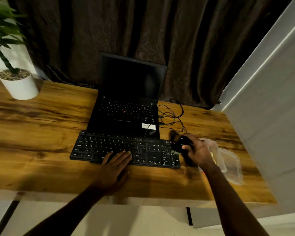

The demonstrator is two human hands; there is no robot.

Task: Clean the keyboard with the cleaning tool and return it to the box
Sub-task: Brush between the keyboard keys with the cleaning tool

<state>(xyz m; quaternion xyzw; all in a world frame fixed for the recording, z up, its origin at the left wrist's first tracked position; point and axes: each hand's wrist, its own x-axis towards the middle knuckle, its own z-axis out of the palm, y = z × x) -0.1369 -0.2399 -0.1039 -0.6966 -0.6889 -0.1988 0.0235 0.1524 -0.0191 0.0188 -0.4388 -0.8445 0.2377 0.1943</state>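
A black keyboard (109, 147) lies on the wooden desk (41, 133) in front of an open laptop. My left hand (113, 167) rests flat, fingers straight, on the keyboard's front middle by the space bar. My right hand (198, 151) grips a black cleaning tool (181, 144) at the keyboard's right end, over the number pad. A clear plastic box (228, 160) lies on the desk just right of my right hand, partly hidden by the wrist.
A black laptop (128, 106) with a dark screen stands behind the keyboard. Tangled black cables (172, 114) lie at its right. A potted plant in a white pot (19, 86) stands at the back left. A grey wall panel (271, 108) borders the right.
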